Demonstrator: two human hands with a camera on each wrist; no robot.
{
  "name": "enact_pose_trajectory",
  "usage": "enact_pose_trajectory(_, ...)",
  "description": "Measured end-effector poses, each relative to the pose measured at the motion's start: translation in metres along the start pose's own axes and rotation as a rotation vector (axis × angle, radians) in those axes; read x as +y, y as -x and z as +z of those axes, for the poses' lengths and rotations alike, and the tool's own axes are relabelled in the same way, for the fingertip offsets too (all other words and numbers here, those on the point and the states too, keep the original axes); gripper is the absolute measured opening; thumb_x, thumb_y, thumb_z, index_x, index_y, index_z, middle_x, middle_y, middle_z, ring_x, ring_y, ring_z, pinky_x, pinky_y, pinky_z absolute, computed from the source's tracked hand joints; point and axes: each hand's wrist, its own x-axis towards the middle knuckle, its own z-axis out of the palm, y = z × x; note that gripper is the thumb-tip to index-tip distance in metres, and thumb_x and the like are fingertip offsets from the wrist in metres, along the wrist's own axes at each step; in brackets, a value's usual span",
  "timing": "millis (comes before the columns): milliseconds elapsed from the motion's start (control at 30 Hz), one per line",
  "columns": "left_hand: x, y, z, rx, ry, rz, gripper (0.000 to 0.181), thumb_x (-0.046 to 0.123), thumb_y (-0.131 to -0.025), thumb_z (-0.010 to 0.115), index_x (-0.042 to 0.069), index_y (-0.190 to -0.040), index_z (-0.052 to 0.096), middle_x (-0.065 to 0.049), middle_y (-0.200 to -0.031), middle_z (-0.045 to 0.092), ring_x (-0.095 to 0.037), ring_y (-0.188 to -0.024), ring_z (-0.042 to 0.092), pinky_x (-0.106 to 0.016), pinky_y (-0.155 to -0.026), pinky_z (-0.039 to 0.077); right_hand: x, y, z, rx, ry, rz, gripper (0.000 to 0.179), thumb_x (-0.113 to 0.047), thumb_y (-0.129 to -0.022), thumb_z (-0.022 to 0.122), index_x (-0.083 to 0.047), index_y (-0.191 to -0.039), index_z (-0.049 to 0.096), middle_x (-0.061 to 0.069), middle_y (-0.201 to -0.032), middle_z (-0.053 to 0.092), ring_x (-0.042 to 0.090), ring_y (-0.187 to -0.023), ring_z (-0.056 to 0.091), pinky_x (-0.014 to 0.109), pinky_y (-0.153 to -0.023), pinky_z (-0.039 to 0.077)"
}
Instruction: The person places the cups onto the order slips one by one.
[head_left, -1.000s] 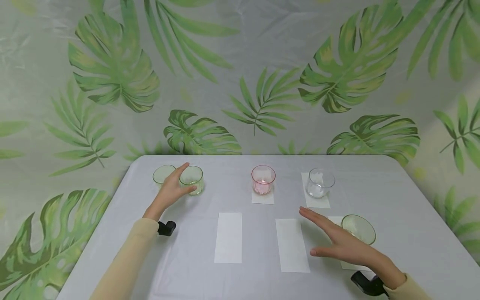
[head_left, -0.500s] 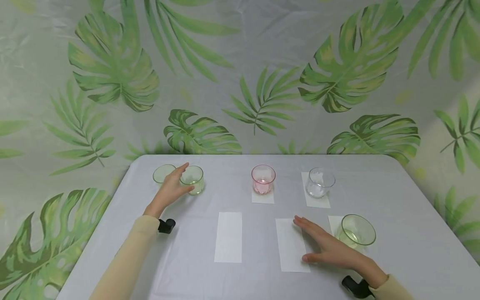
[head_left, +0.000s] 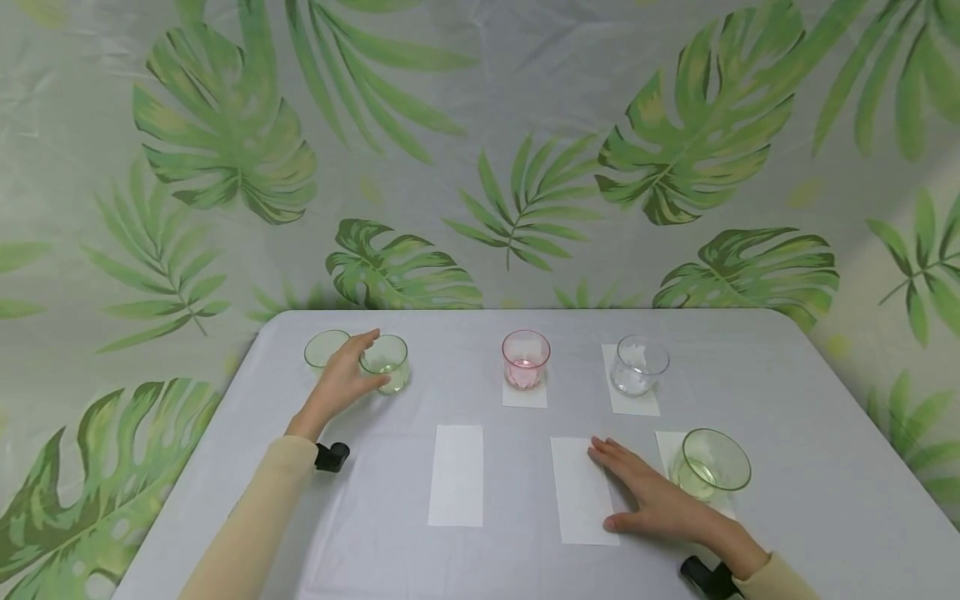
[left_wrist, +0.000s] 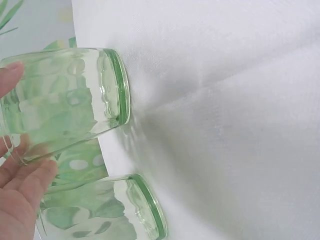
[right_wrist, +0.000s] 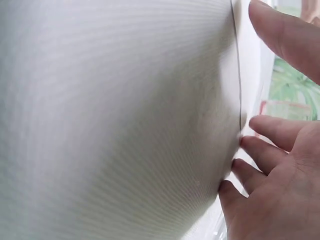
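My left hand (head_left: 343,382) grips a green glass (head_left: 386,367) near the far left of the table, thumb on one side and fingers on the other. In the left wrist view the same green glass (left_wrist: 70,100) stands upright relative to the cloth; whether its base touches cannot be told. A second green glass (head_left: 325,346) is partly hidden behind that hand. My right hand (head_left: 663,504) is held with fingers extended and thumb apart over the right edge of a white paper strip (head_left: 581,492). In the right wrist view its fingertips (right_wrist: 242,142) are close to the strip; contact is unclear.
A pink glass (head_left: 526,362) and a clear glass (head_left: 637,371) stand on paper strips at the back. Another green glass (head_left: 712,467) stands on a strip beyond my right hand. One more paper strip (head_left: 456,475) lies mid-table. A leaf-patterned curtain (head_left: 480,167) hangs behind.
My right hand has moved left and a little nearer, off the front-right green glass and over the paper strip. My left hand has stayed at its glass, which has shifted only slightly.
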Motion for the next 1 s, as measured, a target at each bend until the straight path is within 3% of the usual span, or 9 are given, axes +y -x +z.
enact_pose_trajectory(367,0.007,0.004,0.008,0.023,0.112,0.022,0.075,0.007,-0.077,0.080,-0.005,-0.140,0.041,-0.023,-0.138,0.045,-0.038,-0.124,0.045,-0.047,-0.100,0.041,0.006,0.000,0.006,0.045,0.025,-0.046,0.088,-0.042,-0.080,0.074,0.006,-0.144,0.035,0.024,-0.149,0.029,0.017,-0.143,0.012,0.003,-0.102,0.000)
enact_pose_trajectory(633,0.021,0.007,0.014,0.019,0.189,0.074,0.075,0.004,-0.074,0.082,-0.005,-0.138,0.044,-0.022,-0.136,0.048,-0.036,-0.124,0.046,-0.044,-0.101,0.041,0.008,0.000,0.006,0.053,0.036,-0.068,0.087,-0.042,-0.081,0.073,0.006,-0.143,0.036,0.023,-0.149,0.030,0.013,-0.143,0.011,0.004,-0.102,0.001)
enact_pose_trajectory(1000,0.041,0.013,0.026,-0.055,0.227,0.133,0.076,0.009,-0.076,0.082,0.005,-0.141,0.045,-0.015,-0.137,0.048,-0.030,-0.126,0.045,-0.040,-0.102,0.041,0.003,-0.001,0.005,0.018,0.046,-0.025,0.087,-0.044,-0.081,0.072,0.004,-0.144,0.035,0.022,-0.150,0.030,0.034,-0.140,0.020,0.002,-0.099,-0.001)
